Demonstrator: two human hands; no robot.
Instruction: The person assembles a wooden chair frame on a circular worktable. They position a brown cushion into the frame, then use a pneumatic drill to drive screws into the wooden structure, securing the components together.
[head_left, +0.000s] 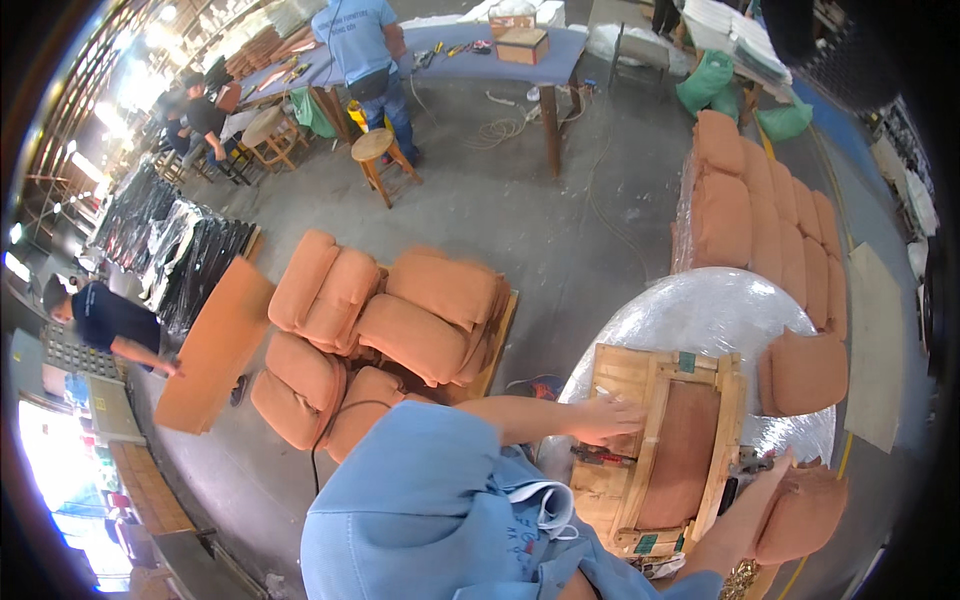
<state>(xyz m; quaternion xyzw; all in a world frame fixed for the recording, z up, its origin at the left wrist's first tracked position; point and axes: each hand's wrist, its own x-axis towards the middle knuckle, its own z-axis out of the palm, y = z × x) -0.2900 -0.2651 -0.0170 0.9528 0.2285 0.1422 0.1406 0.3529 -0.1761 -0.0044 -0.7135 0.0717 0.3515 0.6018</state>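
Resting my left hand (pixel 608 419) on the left board of the wooden jig (pixel 602 505), lower right of the view, I have its fingers extended, gripping nothing that I can see. My right hand (pixel 768 482) is at the jig's right edge, by a metal clamp (pixel 752 462); I can't tell whether its fingers close on anything. Between my hands, the reddish-brown panel (pixel 682 455) lies inside the wooden rails. I'd judge it best to seat it square, press evenly from both sides, and watch my fingers around the red-handled clamp (pixel 604 456). The film-covered round table (pixel 670 318) beneath may be slippery, so a steadying palm should help. Near its right rim sits a cushion (pixel 808 374), worth leaving clear of my elbow. Farther off, upper right, stand wrapped cushion stacks (pixel 736 222); beyond, at top centre, a long worktable (pixel 455 68).
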